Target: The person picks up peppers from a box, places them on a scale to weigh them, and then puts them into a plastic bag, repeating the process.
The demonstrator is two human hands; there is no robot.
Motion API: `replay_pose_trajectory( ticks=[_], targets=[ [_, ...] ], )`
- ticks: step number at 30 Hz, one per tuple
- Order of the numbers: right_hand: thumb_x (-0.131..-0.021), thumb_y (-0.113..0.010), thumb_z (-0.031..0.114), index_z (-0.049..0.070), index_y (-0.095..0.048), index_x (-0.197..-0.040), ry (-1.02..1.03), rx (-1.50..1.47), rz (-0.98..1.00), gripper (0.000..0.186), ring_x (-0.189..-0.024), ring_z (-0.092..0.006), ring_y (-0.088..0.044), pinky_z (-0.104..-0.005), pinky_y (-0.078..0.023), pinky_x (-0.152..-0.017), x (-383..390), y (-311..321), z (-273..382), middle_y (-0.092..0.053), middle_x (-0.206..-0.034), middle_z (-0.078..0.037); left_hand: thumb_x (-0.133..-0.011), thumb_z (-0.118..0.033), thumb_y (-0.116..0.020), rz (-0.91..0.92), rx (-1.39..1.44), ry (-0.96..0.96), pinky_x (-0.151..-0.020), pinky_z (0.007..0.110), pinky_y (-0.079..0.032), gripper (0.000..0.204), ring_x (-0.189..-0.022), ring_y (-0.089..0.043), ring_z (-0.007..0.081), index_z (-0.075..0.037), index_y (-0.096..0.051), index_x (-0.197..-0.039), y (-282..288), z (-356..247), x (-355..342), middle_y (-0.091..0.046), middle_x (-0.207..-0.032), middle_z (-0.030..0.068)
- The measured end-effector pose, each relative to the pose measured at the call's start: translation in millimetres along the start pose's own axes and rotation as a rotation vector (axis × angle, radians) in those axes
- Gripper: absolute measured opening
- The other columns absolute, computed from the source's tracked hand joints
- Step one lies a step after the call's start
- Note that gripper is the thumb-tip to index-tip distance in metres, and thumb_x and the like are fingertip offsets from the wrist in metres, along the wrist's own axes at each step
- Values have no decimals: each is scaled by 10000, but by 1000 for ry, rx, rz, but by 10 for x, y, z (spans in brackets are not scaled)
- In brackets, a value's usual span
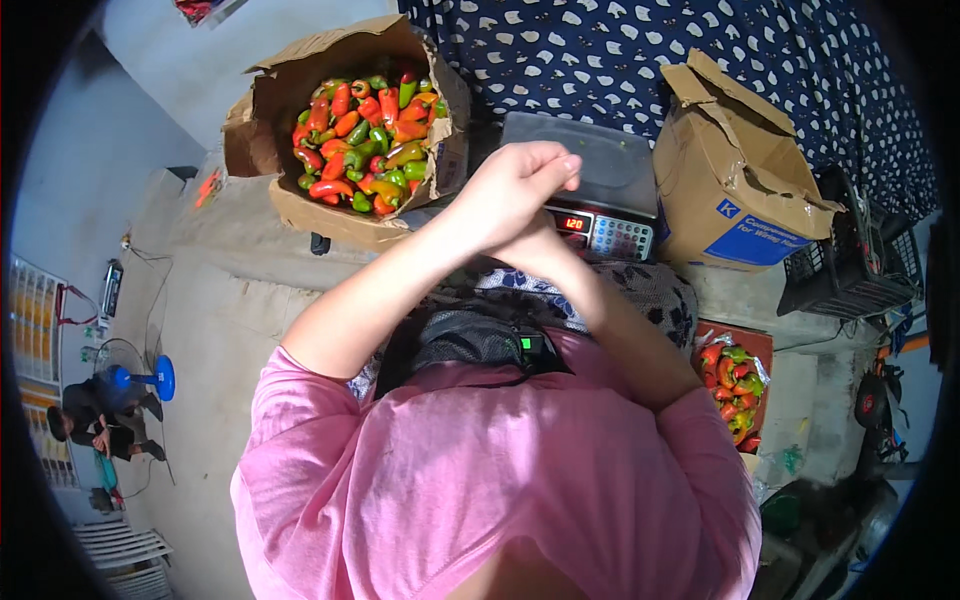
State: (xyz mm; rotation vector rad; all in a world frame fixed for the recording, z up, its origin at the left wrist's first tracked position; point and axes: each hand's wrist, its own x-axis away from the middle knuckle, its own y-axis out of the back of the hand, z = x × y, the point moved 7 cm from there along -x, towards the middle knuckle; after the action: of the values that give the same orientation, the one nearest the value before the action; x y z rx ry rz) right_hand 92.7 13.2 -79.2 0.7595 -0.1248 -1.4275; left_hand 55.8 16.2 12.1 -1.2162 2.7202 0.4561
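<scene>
My two forearms cross in front of me at the wrists. My left hand lies on top, its fingers curled in and the thumb along the upper side; nothing shows sticking out of it. Underneath, my right hand is mostly covered by the left wrist, and its fingers are hidden. Both are just in front of a digital scale with a grey platform, a lit red display and a keypad. Left of the scale stands an open cardboard box holding many red, orange and green peppers.
Right of the scale is another open cardboard box, beside a black plastic crate. More peppers sit in a low container at my right. A patterned dark blue cloth hangs behind. Far left, a person sits near a blue fan.
</scene>
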Motion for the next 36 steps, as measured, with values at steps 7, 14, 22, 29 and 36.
replay_pose_trajectory(
  ticks=[7, 14, 22, 29, 36],
  targets=[
    [-836, -596, 299, 47, -565, -1104, -74, -128, -128, 369, -949, -293, -638, -398, -491, -799, -132, -176, -439, -647, -998, -123, -987, -244, -490, -21, 153, 44, -551, 173, -337, 284, -622, -436, 8, -49, -587, -804, 42, -361, 311, -511, -670, -61],
    [-993, -412, 249, 21, -580, -1155, -255, -917, -47, 326, -992, -185, -597, -326, -482, -873, 132, -108, -307, -620, -1066, -71, -967, -279, -491, 4, 163, -101, -781, 240, -438, 323, -838, -530, 89, -18, -607, -1119, 65, -385, 225, -590, -910, -15],
    [-1044, -282, 320, -64, -531, -1241, -173, -923, 54, 498, -1129, -193, -560, -330, -434, -996, 295, 379, -124, -578, -1229, -162, -925, -679, -275, 150, 633, 693, -849, 301, -469, 769, -943, -635, 191, -28, -548, -1229, -172, 1109, 913, -650, -1089, 135],
    [-1029, -341, 314, -58, -432, -1335, -96, -586, -467, 490, -1273, -229, -453, -340, -376, -1042, 428, 495, -244, -462, -1384, -159, -779, -107, -723, -240, 275, -6, -1032, 355, -344, 568, -1164, -501, 238, -43, -447, -1271, -81, 800, 667, -540, -1241, 108],
    [-1027, -331, 361, -18, -442, -1338, -319, -1481, -208, 503, -1159, -266, -549, -384, -444, -1001, 456, 392, -527, -515, -1295, -181, -870, -170, -561, -346, -195, -8, -1046, 388, -310, 389, -1201, -459, 254, -36, -474, -1225, 90, 742, 721, -534, -1197, 113]
  ],
)
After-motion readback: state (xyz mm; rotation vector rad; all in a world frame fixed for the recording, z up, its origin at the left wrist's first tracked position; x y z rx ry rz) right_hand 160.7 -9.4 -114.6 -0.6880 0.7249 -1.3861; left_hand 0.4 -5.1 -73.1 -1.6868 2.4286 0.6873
